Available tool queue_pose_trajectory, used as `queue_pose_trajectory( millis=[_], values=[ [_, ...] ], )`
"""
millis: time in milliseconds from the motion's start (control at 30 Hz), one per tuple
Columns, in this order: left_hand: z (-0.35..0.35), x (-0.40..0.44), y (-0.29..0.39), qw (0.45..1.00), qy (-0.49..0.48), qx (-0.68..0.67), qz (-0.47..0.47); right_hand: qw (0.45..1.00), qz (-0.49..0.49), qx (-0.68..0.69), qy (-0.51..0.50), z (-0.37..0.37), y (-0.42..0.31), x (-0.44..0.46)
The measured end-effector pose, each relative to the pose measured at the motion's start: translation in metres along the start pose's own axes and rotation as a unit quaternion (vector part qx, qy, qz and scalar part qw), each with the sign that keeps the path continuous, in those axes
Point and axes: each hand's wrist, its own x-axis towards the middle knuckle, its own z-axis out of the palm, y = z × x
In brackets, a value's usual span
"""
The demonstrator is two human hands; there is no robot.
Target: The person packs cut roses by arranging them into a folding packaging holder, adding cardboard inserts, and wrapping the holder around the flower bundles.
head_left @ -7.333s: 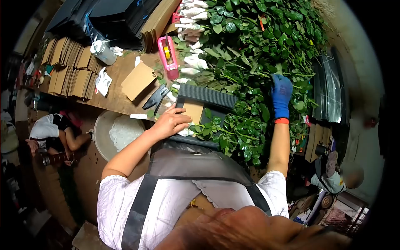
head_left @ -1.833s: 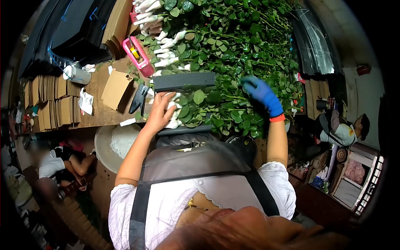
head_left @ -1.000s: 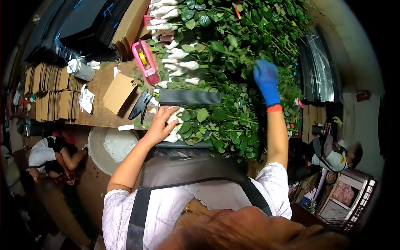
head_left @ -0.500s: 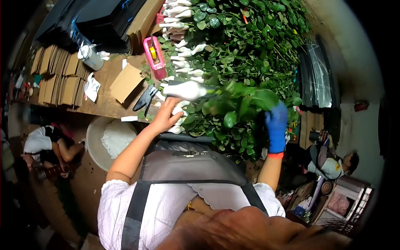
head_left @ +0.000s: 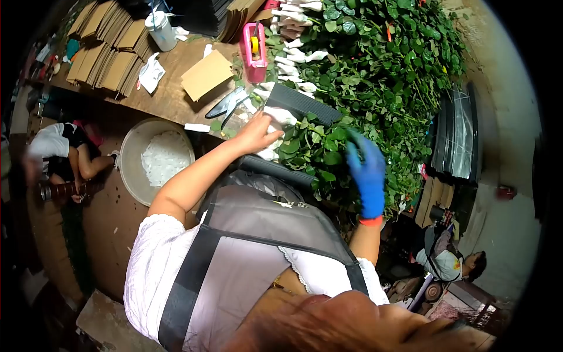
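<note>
Once aloft, wrapped bud (head_left: pixel 280 115) now lower.

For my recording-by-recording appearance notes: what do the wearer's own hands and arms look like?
The left hand is bare. The right hand wears a blue glove covering the fingers, edged at the wrist with an orange-red band. White, loose short sleeves leave both forearms uncovered.

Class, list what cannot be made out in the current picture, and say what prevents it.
Head view, all four:
Inside the white wrappings: the wrappings themselves cover it.
Palm of the left hand: hidden beneath the back of the hand.
Whether the gloved right hand touches leaves: its underside is hidden.
Far end of the black stack: cut off by the top edge.
</note>
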Motion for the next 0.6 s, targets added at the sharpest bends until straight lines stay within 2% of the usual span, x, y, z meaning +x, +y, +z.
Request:
queue_pose_trajectory(
  millis=[33,67,100,133,200,233,333,367,467,567,600],
  values=[
    [-0.001,0.001,0.001,1.0,-0.001,-0.001,0.006,0.998,0.022,0.058,-0.031,0.019,-0.013,0.007],
    [-0.001,0.002,0.003,1.0,-0.001,0.0,0.013,0.988,0.076,0.042,-0.128,0.032,-0.027,0.016],
    [-0.001,0.002,0.0,0.999,-0.029,0.035,-0.008,0.973,0.094,-0.069,-0.2,0.052,-0.032,0.025],
    [-0.001,0.001,-0.001,0.998,-0.043,0.05,-0.014,0.948,0.122,-0.12,-0.27,0.071,-0.034,0.037],
    [-0.003,0.003,0.003,0.994,-0.071,0.081,-0.028,0.933,0.123,-0.15,-0.303,0.1,-0.027,0.048],
    [-0.006,0.001,0.015,0.999,0.002,0.047,0.018,0.931,0.123,-0.161,-0.303,0.105,-0.025,0.049],
    [-0.003,0.003,0.018,0.993,-0.037,0.051,-0.102,0.927,0.123,-0.189,-0.299,0.106,-0.024,0.05],
    [-0.002,0.002,0.02,0.99,-0.03,0.078,-0.111,0.929,0.123,-0.191,-0.292,0.104,-0.027,0.048],
    [-0.004,0.008,0.03,0.995,0.087,0.008,-0.043,0.925,0.137,-0.187,-0.3,0.103,-0.026,0.048],
    [-0.006,0.016,0.039,0.978,0.095,0.013,-0.187,0.926,0.143,-0.179,-0.301,0.109,-0.025,0.046],
    [-0.008,0.015,0.039,0.98,0.1,0.002,-0.175,0.927,0.143,-0.177,-0.297,0.11,-0.023,0.045]
  ],
)
